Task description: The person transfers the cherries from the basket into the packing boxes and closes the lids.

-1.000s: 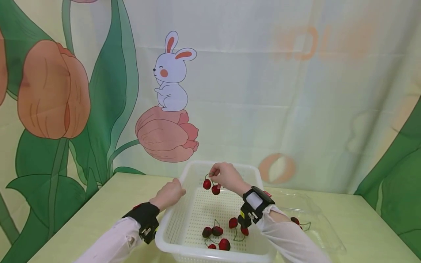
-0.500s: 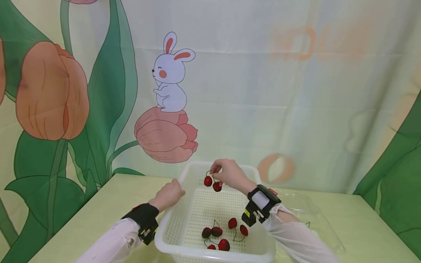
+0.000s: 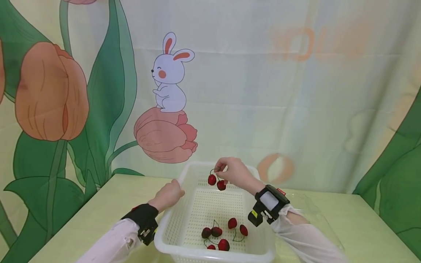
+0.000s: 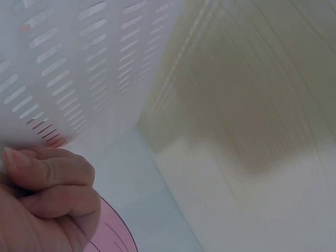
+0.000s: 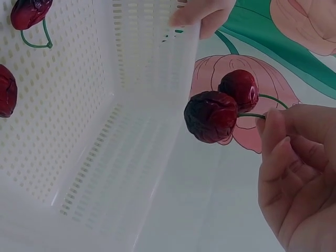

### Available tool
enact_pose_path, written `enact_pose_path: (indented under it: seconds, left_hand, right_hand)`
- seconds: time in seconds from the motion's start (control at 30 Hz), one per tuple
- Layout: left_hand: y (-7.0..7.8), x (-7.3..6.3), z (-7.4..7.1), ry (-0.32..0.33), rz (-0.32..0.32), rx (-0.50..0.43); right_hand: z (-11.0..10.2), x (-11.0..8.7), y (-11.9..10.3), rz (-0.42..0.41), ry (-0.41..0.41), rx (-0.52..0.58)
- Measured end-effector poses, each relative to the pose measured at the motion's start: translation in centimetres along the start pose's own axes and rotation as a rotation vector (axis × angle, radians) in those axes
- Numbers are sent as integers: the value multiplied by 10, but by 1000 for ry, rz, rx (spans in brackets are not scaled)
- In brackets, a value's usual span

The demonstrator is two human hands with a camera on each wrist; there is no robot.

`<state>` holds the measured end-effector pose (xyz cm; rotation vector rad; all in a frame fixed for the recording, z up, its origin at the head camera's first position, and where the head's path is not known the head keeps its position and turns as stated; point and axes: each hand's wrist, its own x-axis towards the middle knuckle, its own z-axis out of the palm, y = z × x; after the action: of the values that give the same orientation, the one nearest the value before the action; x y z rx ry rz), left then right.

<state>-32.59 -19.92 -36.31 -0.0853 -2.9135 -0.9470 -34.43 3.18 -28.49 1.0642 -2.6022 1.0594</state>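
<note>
A cherry pair [image 3: 212, 179] held over a white basket [image 3: 184, 250]
Head view: a pale yellow-green table [image 3: 108, 201] meets a curtain [image 3: 246, 91] printed with tulips [image 3: 50, 91] and a rabbit [image 3: 171, 96]; on the table stand the perforated basket, with 6 other cherries [image 3: 223, 244] on its floor, and a clear tray [image 3: 309, 208], partly covered by the right sleeve [image 3: 309, 241]. The right hand [image 3: 235, 172] pinches the pair's stems above the basket's far part, slightly further right than 0.5 s ago; the left hand [image 3: 168, 195] grips the left rim as before, and the 6 lie unchanged. The stem that showed on the tray is hidden. Left wrist view: curled fingers [image 4: 68, 202] at the slotted wall [image 4: 79, 68]; shadow crosses the tabletop. Right wrist view: thumb and fingertips pressed together on the green stems [image 5: 252, 115], the pair seen partly against the curtain.
</note>
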Motion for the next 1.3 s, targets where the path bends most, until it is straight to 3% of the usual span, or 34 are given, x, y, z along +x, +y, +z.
enact_pose_path:
  seconds: [0.17,0.53,1.3]
  left_hand:
    - [1,1,0,-3,-4,-6]
    - [-2,2,1,9,57,61]
    - [1,1,0,-4,21,34]
  right_hand:
    - [-5,-4,1,13,-1,20]
    - [-15,-14,5,30,-6,21]
    - [-45,-36,27,54,49,31]
